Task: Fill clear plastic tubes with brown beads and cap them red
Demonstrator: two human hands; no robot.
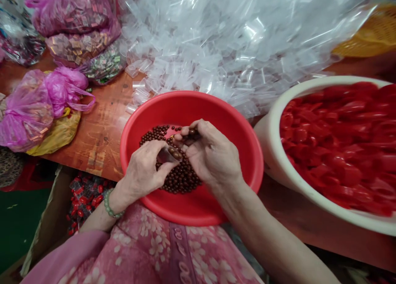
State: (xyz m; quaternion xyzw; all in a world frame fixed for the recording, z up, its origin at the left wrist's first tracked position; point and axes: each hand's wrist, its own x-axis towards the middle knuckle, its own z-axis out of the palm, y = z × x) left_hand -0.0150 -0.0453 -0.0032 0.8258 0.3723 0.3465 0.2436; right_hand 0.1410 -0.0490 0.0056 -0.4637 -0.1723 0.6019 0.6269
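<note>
"Where is the clear container [163, 155], and how is it pointing?"

"The left hand [145, 164] is holding it above the red basin [198, 100], its long axis running sideways, its mouth facing the right hand [213, 152] and showing brown beads [182, 179]. The hand is hiding its other end."

"The fingers?"

"The left ones are closing around the container; the right ones are curling half-open, cradling beads."

"Any writing?"

"Looping shapes are running down the apron [148, 242], too blurred to read."

"And around?"

"Clear plastic pieces [216, 65] are heaping behind the basin, pink bags [27, 111] are crowding the worktop [99, 139] leftward, and a white tub [274, 139] of red pieces [340, 148] is standing close right."
</note>
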